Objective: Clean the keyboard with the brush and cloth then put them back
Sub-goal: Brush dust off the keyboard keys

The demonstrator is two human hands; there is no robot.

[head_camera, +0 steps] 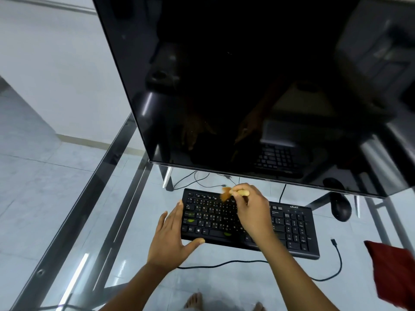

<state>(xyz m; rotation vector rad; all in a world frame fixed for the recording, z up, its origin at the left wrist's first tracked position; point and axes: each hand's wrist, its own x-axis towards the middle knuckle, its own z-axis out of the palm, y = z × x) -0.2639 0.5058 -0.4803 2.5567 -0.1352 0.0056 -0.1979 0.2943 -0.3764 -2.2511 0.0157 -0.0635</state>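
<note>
Black corded keyboard (292, 223) lay mid glass desk (125, 239). Right hand (252, 211) pinched small pale-handled tan-bristled brush (233, 193) at top key row. Left hand (170, 234), fingers straight, braced keyboard's left end. Step wanted short, light strokes, row by row. Red cloth (395, 270) lay at desk's right edge.

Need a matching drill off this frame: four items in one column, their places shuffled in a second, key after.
Column A
1. wooden-handled brush
2. dark red cloth
3. black computer mouse
4. left hand

Column B
a. on the glass table, right of the black keyboard, nearer the person
b. resting with straight fingers on the keyboard's left end
c. gripped in the right hand, bristles over the keyboard's top rows
d. beyond the keyboard's right end, by the black monitor's lower edge

Pairs: 1-c, 2-a, 3-d, 4-b
</note>
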